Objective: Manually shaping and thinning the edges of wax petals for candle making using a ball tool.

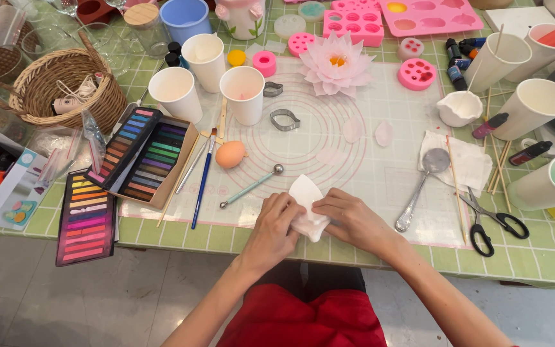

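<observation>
left hand (pixel 276 222) and right hand (pixel 348 218) at the mat's (pixel 380 173) near edge, fingers of both pinched on one white petal (pixel 306 205), three white cups (pixel 208 77) behind, two open pastel boxes (pixel 139 154) at left, one egg (pixel 230 154), one pair of scissors (pixel 493 222) at right

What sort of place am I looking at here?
Probably a home craft table: boxed trays of coloured pastel sticks, pink silicone moulds, a pale pink handmade lotus flower, white paper cups.
</observation>
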